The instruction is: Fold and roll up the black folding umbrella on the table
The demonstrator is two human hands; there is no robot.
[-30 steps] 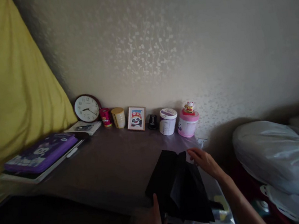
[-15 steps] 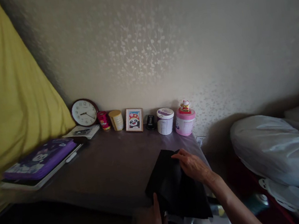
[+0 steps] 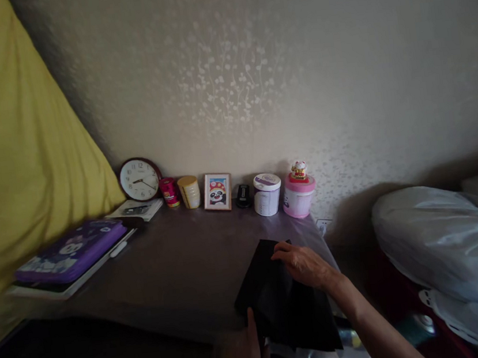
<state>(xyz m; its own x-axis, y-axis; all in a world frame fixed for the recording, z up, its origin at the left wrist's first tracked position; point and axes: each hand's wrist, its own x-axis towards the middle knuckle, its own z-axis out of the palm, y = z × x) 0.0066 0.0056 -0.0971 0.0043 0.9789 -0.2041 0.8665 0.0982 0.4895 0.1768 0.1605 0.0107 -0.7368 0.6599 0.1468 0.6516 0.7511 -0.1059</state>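
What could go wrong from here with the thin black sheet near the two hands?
The thin, flat black sheet might slip: the left hand is only at its lower left edge, the right hand over its upper part. In dim light its dark edges could be misjudged. The small white, red and gold cat figurine stands on the round, pink-lidded tub near the brownish tabletop's right edge; a bump might topple it.

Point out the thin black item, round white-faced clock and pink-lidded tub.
Thin black item (image 3: 281, 308), head view: its middle.
Round white-faced clock (image 3: 140, 180), head view: dial.
Pink-lidded tub (image 3: 300, 200), head view: side wall.
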